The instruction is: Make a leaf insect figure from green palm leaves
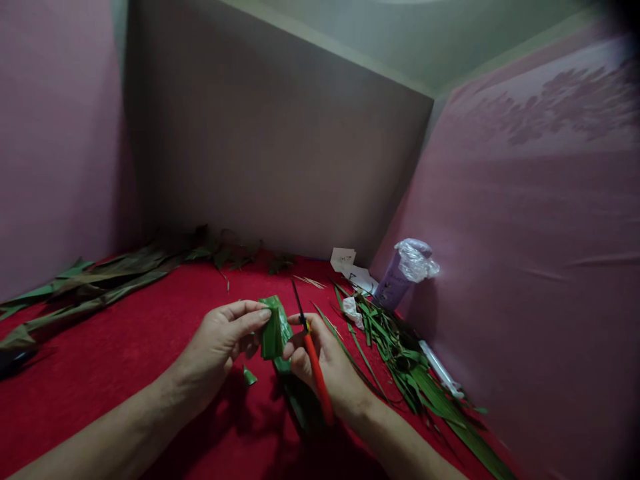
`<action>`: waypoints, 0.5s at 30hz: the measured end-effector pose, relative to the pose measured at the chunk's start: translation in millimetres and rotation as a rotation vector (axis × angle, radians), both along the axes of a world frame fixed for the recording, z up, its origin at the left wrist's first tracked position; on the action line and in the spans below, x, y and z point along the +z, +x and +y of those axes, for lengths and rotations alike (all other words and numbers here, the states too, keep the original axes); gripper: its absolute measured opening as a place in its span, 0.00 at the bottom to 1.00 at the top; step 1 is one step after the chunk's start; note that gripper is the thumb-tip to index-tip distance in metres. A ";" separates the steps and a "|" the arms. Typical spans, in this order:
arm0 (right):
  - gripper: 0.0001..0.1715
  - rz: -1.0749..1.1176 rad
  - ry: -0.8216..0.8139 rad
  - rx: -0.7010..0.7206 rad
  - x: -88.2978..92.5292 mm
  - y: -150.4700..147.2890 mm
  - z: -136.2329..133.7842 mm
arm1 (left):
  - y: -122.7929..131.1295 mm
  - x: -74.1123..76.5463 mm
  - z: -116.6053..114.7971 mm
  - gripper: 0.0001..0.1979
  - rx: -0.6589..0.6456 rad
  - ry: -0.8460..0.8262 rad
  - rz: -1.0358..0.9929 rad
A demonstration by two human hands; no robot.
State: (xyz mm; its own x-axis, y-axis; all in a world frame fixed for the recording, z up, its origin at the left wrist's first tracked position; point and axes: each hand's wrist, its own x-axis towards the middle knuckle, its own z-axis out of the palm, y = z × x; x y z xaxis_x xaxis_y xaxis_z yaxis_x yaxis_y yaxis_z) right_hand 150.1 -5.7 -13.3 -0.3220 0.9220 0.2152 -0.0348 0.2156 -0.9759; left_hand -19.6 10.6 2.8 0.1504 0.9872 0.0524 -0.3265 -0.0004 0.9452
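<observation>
My left hand (219, 339) pinches a folded piece of green leaf (271, 339) between thumb and fingers. Close by on the right, my right hand (331, 365) is closed around scissors (316, 375) with orange-red handles, their dark blades pointing up and away from me. The right fingertips are beside the leaf piece; whether they touch it I cannot tell. Beneath the hands, a longer dark green leaf strip (299, 399) lies on the red cloth (165, 340). A small cut leaf scrap (249, 377) rests below my left fingers.
Long dried leaves (110, 287) stretch along the left. At right are a heap of green leaf strips (400, 357), crumpled white tissue (353, 312), a purple container (393, 283) topped with clear plastic, and a clear tube-like packet (441, 369). Thin sticks (310, 282) and white papers (357, 277) lie farther back.
</observation>
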 end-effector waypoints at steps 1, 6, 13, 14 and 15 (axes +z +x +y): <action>0.31 -0.051 0.026 -0.022 0.1 2.0 -0.2 | -0.9 1.1 0.4 0.06 0.007 0.012 -0.004; 0.32 -0.268 0.123 -0.117 3.4 7.1 -1.0 | -2.1 5.0 -0.2 0.04 0.035 0.029 -0.027; 0.28 -0.448 0.228 -0.151 6.4 6.2 -3.5 | -2.1 6.5 -0.8 0.03 0.033 0.073 0.002; 0.27 -0.477 0.242 -0.154 6.7 6.4 -3.6 | -2.0 6.2 -1.1 0.03 0.031 0.086 0.020; 0.27 -0.506 0.253 -0.157 7.2 6.7 -3.7 | -2.0 6.0 -1.5 0.04 0.033 0.097 0.038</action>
